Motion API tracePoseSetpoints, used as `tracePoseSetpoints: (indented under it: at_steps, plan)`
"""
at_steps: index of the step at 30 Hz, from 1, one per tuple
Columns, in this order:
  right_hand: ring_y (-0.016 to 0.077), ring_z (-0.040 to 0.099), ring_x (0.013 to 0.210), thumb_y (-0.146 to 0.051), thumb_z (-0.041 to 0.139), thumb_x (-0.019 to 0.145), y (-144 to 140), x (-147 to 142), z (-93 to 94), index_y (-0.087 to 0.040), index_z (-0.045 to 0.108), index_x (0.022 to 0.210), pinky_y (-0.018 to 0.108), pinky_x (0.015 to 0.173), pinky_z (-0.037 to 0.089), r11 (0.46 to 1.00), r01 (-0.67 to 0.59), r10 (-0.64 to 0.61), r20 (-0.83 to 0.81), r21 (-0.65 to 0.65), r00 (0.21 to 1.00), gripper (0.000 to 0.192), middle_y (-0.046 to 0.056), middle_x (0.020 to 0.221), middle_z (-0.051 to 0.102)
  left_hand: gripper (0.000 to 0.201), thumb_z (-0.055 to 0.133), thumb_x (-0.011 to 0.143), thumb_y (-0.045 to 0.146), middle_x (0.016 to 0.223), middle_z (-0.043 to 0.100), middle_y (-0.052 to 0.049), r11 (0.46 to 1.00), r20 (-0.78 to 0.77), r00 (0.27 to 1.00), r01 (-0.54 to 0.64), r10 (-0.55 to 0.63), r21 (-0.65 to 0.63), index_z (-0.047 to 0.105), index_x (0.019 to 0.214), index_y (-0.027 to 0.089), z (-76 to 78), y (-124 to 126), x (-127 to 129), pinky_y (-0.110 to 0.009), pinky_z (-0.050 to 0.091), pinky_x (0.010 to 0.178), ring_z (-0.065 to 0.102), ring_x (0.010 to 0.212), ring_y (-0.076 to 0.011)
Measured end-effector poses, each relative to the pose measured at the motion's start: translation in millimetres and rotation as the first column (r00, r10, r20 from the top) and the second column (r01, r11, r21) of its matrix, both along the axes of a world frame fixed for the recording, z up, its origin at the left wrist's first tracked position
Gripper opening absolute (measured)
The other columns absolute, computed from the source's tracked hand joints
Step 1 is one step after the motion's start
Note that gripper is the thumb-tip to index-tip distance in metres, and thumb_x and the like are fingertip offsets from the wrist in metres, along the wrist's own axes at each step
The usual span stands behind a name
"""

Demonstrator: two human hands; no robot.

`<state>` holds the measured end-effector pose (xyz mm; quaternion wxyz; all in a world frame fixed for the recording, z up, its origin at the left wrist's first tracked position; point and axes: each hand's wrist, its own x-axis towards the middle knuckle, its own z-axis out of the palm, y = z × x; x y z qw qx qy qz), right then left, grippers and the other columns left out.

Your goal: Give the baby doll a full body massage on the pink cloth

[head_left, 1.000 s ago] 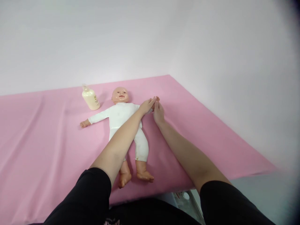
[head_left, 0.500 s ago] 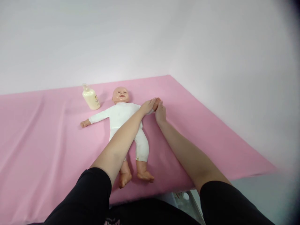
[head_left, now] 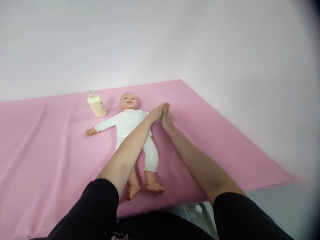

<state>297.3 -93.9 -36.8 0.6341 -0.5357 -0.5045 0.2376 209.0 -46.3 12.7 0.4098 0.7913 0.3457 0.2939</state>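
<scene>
A baby doll [head_left: 128,124] in a white suit lies on its back, its face turned up and its arms spread out. My left hand [head_left: 156,114] reaches across its body to the arm on the right side of the view. Pressed in from the other side, my right hand [head_left: 167,121] faces my left. Between the two hands is the doll's forearm, mostly hidden, and the small doll hand [head_left: 167,106] sticks out beyond my fingertips. My fingers are fairly straight and held together against the arm.
A pump bottle [head_left: 97,105] of cream-coloured liquid stands left of the doll's head. Pink cloth [head_left: 57,160] with some creases covers the table. White walls [head_left: 155,43] rise behind and to the right. Below the front edge, part of a container [head_left: 198,213] shows.
My right hand has slid slightly left and down along the doll's arm, closer to my left hand. More of the doll's hand now shows past my fingertips.
</scene>
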Motion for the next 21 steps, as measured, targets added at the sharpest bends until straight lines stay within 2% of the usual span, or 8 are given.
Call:
tracePoseSetpoints:
  at_steps: [2, 4, 7, 9, 12, 17, 21]
  plan:
    - [0.0232, 0.049, 0.146, -0.071, 0.029, 0.098, -2.4, 0.4, 4.0, -0.013, 0.054, 0.145, 0.044, 0.128, 0.033, 1.000, 0.007, -0.007, -0.010, -0.022, 1.000, 0.079, 0.016, 0.154, 0.054, 0.069, 0.017, 0.107, 0.051, 0.142, 0.065, -0.015, 0.999, -0.042, 0.998, 0.038, -0.037, 0.031, 0.064, 0.139, 0.011, 2.2, -2.8, -1.6, -0.036, 0.038, 0.118, 0.057, 0.138, -0.0248]
    - [0.0236, 0.044, 0.150, -0.068, 0.027, 0.099, -4.9, 1.3, 8.4, -0.010, 0.061, 0.138, 0.042, 0.129, 0.030, 0.998, 0.023, -0.025, -0.022, -0.059, 0.999, 0.078, 0.017, 0.156, 0.051, 0.068, 0.022, 0.106, 0.055, 0.134, 0.070, -0.015, 0.998, -0.089, 0.994, 0.061, -0.058, 0.035, 0.067, 0.134, 0.012, 4.9, -6.6, -3.4, -0.037, 0.042, 0.113, 0.063, 0.130, -0.0269]
    - [0.0238, 0.041, 0.152, -0.069, 0.027, 0.099, -7.7, 3.1, 13.5, -0.011, 0.065, 0.132, 0.042, 0.129, 0.029, 0.995, 0.052, -0.057, -0.051, -0.084, 0.997, 0.077, 0.016, 0.159, 0.049, 0.063, 0.030, 0.105, 0.057, 0.123, 0.075, -0.013, 0.997, -0.116, 0.991, 0.071, -0.066, 0.037, 0.071, 0.125, 0.013, 8.5, -11.5, -4.6, -0.035, 0.047, 0.106, 0.069, 0.116, -0.0265]
    - [0.0240, 0.048, 0.147, -0.072, 0.025, 0.098, -9.5, 3.6, 16.3, -0.014, 0.068, 0.128, 0.044, 0.128, 0.032, 0.994, 0.068, -0.076, -0.100, -0.082, 0.992, 0.078, 0.015, 0.153, 0.056, 0.063, 0.027, 0.106, 0.055, 0.117, 0.076, -0.013, 0.996, -0.122, 0.991, 0.056, -0.047, 0.070, 0.072, 0.117, 0.013, 10.1, -13.0, -4.0, -0.034, 0.048, 0.102, 0.070, 0.111, -0.0252]
    - [0.0265, 0.059, 0.135, -0.074, 0.021, 0.097, -13.0, 2.0, 20.6, -0.016, 0.069, 0.126, 0.048, 0.118, 0.044, 0.991, 0.065, -0.088, -0.193, -0.121, 0.977, 0.081, 0.016, 0.141, 0.065, 0.066, 0.022, 0.107, 0.052, 0.105, 0.077, -0.014, 0.992, -0.164, 0.986, 0.040, -0.021, 0.116, 0.073, 0.106, 0.012, 11.4, -13.2, -2.3, -0.034, 0.050, 0.096, 0.071, 0.101, -0.0251]
    - [0.0310, 0.066, 0.121, -0.066, 0.041, 0.094, -18.1, -4.5, 25.7, -0.019, 0.058, 0.139, 0.047, 0.090, 0.060, 0.990, -0.024, -0.012, -0.258, -0.137, 0.966, 0.067, 0.015, 0.141, 0.062, 0.059, 0.019, 0.109, 0.040, 0.109, 0.076, -0.015, 0.990, -0.132, 0.991, 0.005, 0.015, 0.143, 0.071, 0.115, 0.011, 10.5, -12.4, -1.5, -0.034, 0.049, 0.097, 0.070, 0.103, -0.0238]
    - [0.0300, 0.066, 0.119, -0.055, 0.051, 0.090, -15.5, -3.4, 21.8, -0.023, 0.043, 0.145, 0.047, 0.084, 0.063, 0.989, -0.039, -0.002, -0.278, -0.144, 0.961, 0.063, 0.014, 0.144, 0.059, 0.058, 0.022, 0.109, 0.038, 0.107, 0.077, -0.017, 0.982, -0.184, 0.980, -0.040, 0.074, 0.183, 0.073, 0.111, 0.011, 12.3, -11.5, -3.4, -0.037, 0.049, 0.096, 0.071, 0.100, -0.0260]
